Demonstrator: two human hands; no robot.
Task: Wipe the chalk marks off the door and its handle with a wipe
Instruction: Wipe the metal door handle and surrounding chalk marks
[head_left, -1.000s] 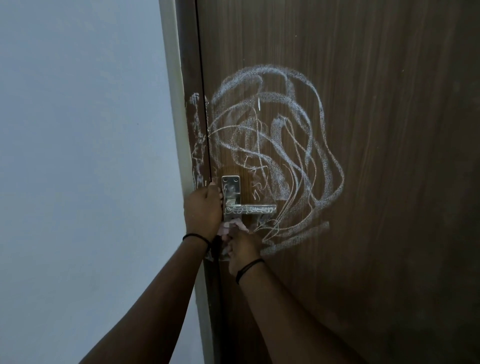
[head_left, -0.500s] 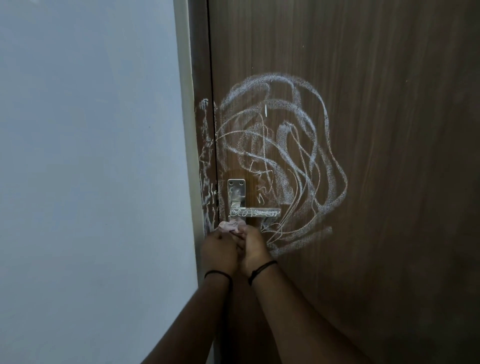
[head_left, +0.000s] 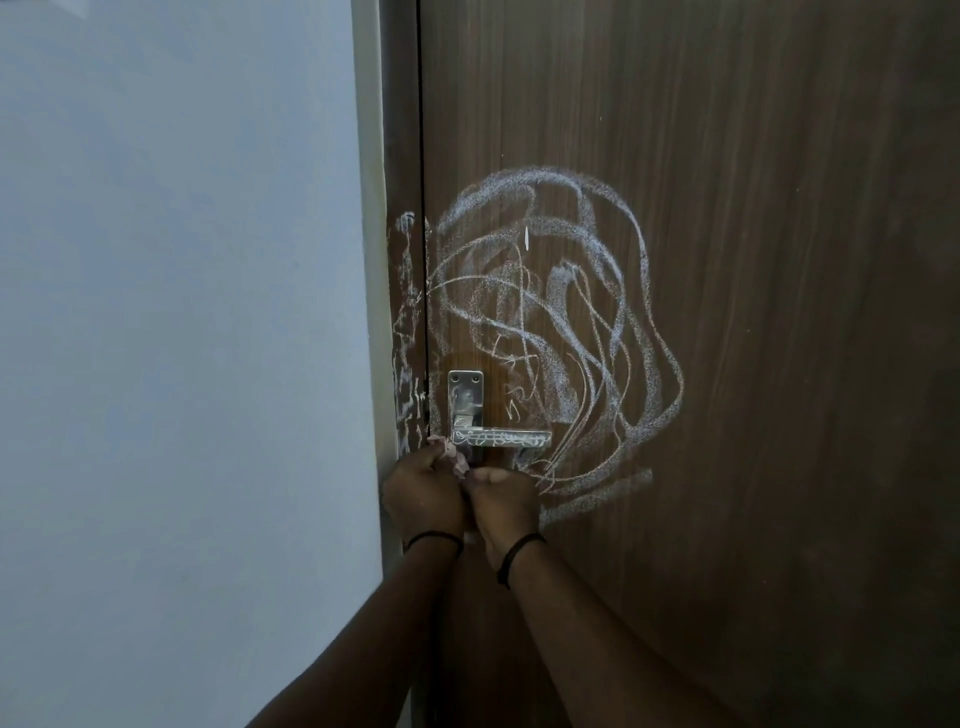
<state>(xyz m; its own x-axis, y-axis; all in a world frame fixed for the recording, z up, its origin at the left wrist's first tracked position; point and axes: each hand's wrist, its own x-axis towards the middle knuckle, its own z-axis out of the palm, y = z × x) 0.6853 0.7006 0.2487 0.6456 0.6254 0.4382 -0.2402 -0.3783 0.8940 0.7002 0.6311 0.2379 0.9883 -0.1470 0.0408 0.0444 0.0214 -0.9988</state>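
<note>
A dark brown wooden door (head_left: 779, 364) carries broad white chalk scribbles (head_left: 561, 322) above and to the right of its metal lever handle (head_left: 498, 437). The handle's bar is also chalked. Just below the handle my left hand (head_left: 422, 496) and my right hand (head_left: 503, 501) are side by side, fingers curled. Between them they hold a small crumpled pinkish-white wipe (head_left: 453, 460), which peeks out above the knuckles next to the handle's left end. Most of the wipe is hidden inside the hands.
The brown door frame (head_left: 402, 312) left of the door has chalk streaks along it at handle height. A pale blue-grey wall (head_left: 182, 338) fills the left half of the view.
My left hand has come down from beside the handle plate to join my right hand below the handle. Both now hold the wipe together; the view has shifted slightly.
</note>
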